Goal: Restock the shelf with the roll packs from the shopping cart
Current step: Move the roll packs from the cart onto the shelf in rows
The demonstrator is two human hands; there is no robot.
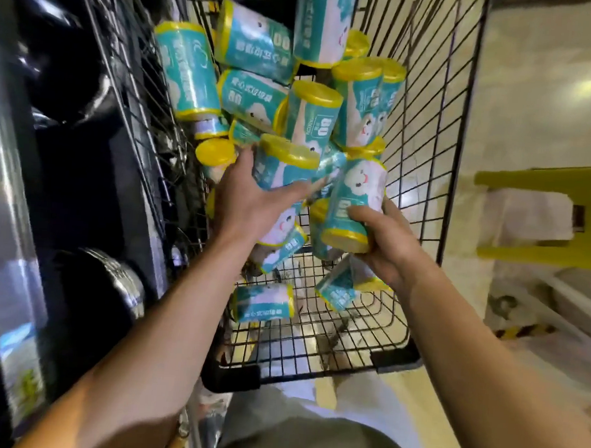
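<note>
Both hands reach into the black wire cart (432,135), among a loose heap of teal packs with yellow ends.

The right hand (384,245) has its grip closed round 1 pack (354,200), fingers curled over the front near the lower yellow end, thumb behind. That pack stands nearly upright, tilted a little, its top end up among the heap.

The left hand (250,199) lies against a 2nd pack (284,166), thumb up along that pack's left side and fingers stretched under it toward the right hand; the grip looks loose, the fingers nearly straight. This pack sits just left of the held one, touching or nearly so; blur hides the seam.

Above both grips the heap (250,64) crowds the far end of the cart. Below the grips a few packs (263,302) lie apart on the wire floor, with bare mesh between them and the near rim.

Right of the right grip, open mesh runs to the cart's side wall. Beyond the wall stands a yellow stool (549,215) on pale floor. Left of the left grip, the cart's other wall sits close against a dark shelf (92,137) of black goods.
</note>
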